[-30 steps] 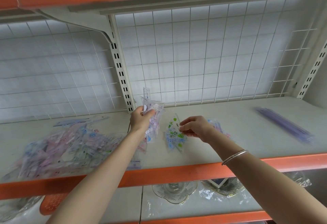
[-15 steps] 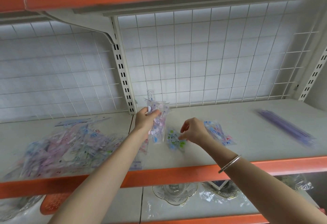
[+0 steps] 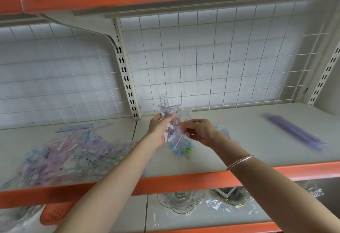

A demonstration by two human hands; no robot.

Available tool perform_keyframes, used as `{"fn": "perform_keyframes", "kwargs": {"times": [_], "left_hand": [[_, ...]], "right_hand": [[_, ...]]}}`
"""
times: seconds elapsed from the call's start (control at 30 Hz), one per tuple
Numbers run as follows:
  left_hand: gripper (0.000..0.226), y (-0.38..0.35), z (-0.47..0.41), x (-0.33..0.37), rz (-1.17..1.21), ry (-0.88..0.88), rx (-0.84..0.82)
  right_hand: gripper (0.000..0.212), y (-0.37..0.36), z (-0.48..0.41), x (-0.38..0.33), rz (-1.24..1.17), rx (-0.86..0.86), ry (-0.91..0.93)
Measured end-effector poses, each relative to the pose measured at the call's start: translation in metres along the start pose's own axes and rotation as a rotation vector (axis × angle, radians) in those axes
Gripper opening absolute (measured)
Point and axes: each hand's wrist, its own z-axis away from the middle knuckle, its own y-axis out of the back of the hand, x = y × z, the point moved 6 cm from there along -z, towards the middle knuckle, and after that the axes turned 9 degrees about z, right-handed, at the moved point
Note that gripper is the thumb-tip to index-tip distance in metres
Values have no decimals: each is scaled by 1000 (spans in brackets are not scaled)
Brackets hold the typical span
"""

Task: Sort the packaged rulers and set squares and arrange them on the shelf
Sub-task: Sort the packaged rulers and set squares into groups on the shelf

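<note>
You are early in the sort: a big jumbled pile (image 3: 70, 151) of packets lies on the left of the shelf (image 3: 239, 175), while only a few small groups sit apart, with blue-green packets (image 3: 184, 149) below your hands and long purple rulers (image 3: 296, 133) far right. Your left hand (image 3: 158, 131) grips a fanned bundle (image 3: 172, 120) of clear, printed packets upright above the shelf's middle, and your right hand (image 3: 200, 133) pinches its right edge — thin, glossy sleeves, slippery by the look of them.
</note>
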Motion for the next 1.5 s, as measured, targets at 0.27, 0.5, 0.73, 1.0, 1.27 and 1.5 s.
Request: {"fn": "perform_keyframes", "kwargs": {"times": [0.27,0.5,0.73,1.0,1.27,1.5], "left_hand": [[28,-12,-7,-7,-30,-15,18],[9,-26,-15,-4,-62,-90,75],[9,-58,-15,-14,-53,-44,18],[17,-92,-13,-27,-14,26,-44],[10,-111,-11,-35,-36,30,-95],[5,-97,-19,-30,-33,-25,16]], "right_hand": [[15,26,0,1,-86,24,-33],[31,101,5,-3,85,473,25],[39,142,8,11,706,597,-25],[24,133,13,-2,585,532,154],[8,133,11,-4,269,361,56],[11,164,5,13,641,524,-78]]}}
